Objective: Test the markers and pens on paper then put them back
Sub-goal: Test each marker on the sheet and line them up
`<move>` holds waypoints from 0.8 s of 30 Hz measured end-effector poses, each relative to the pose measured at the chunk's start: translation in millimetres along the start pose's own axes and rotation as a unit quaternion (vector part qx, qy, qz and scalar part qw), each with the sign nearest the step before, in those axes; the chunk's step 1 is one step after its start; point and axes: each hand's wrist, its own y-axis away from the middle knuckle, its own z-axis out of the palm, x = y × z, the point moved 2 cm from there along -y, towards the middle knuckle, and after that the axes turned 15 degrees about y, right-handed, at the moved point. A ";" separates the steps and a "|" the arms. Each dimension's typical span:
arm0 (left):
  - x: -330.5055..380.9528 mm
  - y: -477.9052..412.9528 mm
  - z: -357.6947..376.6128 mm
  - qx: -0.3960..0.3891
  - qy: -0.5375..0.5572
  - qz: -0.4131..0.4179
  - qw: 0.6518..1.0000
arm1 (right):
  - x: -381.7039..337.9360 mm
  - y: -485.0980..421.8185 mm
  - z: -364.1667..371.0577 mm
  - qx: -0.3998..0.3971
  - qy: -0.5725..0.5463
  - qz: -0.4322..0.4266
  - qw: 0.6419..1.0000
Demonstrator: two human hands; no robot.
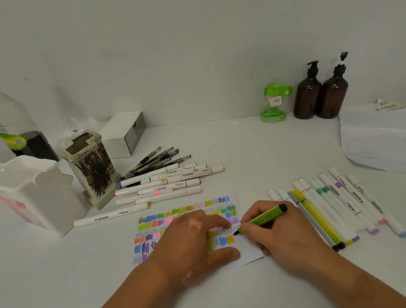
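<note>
A small sheet of paper (251,250) covered in coloured scribbles lies in front of me. My left hand (192,240) rests flat on it, fingers spread. My right hand (277,233) grips a green pen (264,218) with its tip touching the paper near the right edge. A pile of white markers (165,184) and black pens (153,160) lies behind the paper to the left. A row of markers and thin pens (336,206) lies to the right. A decorated pen holder (90,168) and a white bin (26,191) stand at the left.
A large bottle with a red cap (10,121) and a white box (124,133) stand at the back left. A green container (274,102) and two brown pump bottles (319,94) stand by the wall. A stack of white paper (387,137) lies at the right.
</note>
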 end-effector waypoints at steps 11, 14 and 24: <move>-1.2 -1.4 1.9 0.004 0.000 0.001 1.000 | 0.6 -1.4 -0.4 -0.022 0.021 -0.001 1.000; -1.7 -1.5 1.1 0.005 0.007 -0.001 1.000 | 0.8 -1.4 -0.4 -0.006 0.027 0.005 1.000; 1.0 -0.2 -0.1 -0.005 0.000 -0.009 1.000 | 1.2 -1.8 0.1 -0.010 0.037 0.012 0.999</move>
